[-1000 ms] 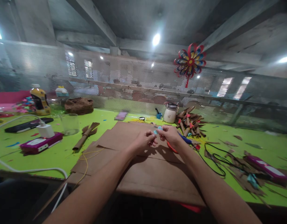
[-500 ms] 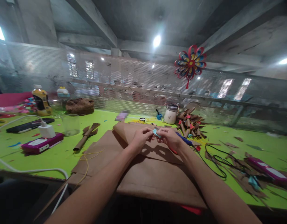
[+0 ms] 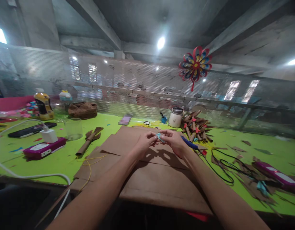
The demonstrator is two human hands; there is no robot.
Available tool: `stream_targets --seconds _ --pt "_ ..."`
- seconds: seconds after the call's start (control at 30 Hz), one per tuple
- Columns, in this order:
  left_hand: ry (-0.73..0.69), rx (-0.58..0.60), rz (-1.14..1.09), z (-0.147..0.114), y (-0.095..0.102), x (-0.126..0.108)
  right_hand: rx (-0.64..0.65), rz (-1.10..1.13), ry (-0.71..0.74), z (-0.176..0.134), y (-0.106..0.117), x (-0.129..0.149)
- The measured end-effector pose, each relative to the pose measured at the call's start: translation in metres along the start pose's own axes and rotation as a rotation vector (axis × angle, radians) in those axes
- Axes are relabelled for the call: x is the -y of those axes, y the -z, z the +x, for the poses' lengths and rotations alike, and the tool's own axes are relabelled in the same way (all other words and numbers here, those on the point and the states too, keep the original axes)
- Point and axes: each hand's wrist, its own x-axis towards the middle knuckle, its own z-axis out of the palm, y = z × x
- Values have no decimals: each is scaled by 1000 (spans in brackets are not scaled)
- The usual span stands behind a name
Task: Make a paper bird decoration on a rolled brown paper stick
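Note:
Between my fingertips is a small light-blue piece (image 3: 159,137), perhaps folded paper; its exact form is too small to make out. My left hand (image 3: 147,143) pinches it from the left and my right hand (image 3: 173,140) from the right, so both are closed. They are held above overlapping sheets of brown paper (image 3: 159,182), on which their shadows fall. By my right wrist lies a blue-handled tool (image 3: 189,142) with a black cord. A rolled brown paper bundle with a fringed end (image 3: 89,140) lies to the left, near a loose yellow string (image 3: 89,166).
Rolled brown paper bundles with red bits (image 3: 196,126) are piled behind my right hand, beside a lidded jar (image 3: 175,117). A black cord (image 3: 224,166) loops near a purple power strip (image 3: 276,175). On the left are another purple strip (image 3: 44,148), a clear cup (image 3: 73,129) and a bottle (image 3: 43,105).
The raised, curled edge of the brown paper behind my hands now lies flat. Both hands still pinch the light-blue piece in nearly the same spot.

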Motion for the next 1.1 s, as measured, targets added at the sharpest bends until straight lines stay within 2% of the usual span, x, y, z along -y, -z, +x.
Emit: stream_targets --seconds 0.33,0.53,0.7,0.87,1.1 --pt "32 24 -93 0 2 -4 -24 -70 102 2 -2 -4" --pt "75 86 -180 1 5 -6 -10 -79 167 0 -4 -2" --pt "-10 65 -102 1 4 -7 -27 -21 165 -1 -6 0" --pt "-64 17 -11 1 3 -8 -10 -88 152 0 -6 0" --pt "54 48 -131 -1 4 -12 -81 -131 229 -2 -7 1"
